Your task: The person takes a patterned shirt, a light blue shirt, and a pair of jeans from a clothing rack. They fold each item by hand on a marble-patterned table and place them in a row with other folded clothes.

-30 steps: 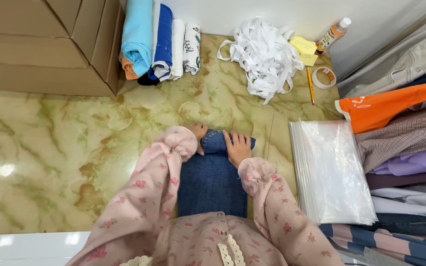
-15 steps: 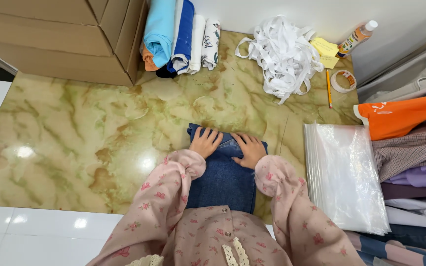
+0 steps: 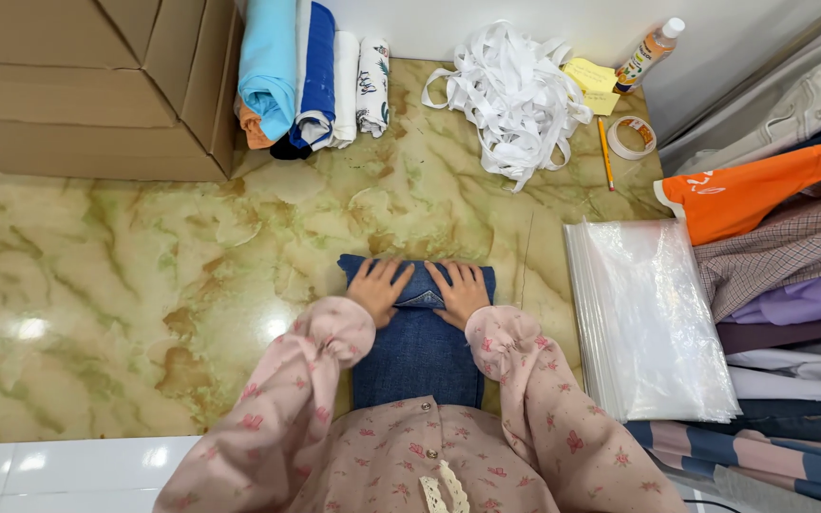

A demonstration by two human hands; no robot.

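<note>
Folded denim garment (image 3: 417, 347) lies flat on green-marbled floor (image 3: 125, 285), just in front of person's lap. Left hand (image 3: 379, 288) and right hand (image 3: 461, 291) both pressed palm-down on garment's far end, fingers spread, gripping nothing. Pink floral sleeves (image 3: 287, 418) cover both arms. Stack of clear plastic bags (image 3: 658, 318) just right of garment. Pile of clothes (image 3: 791, 247) beyond bags. White ribbon tangle (image 3: 515, 95), rolled fabrics (image 3: 311, 76), cardboard boxes (image 3: 87, 85) along far wall.
</note>
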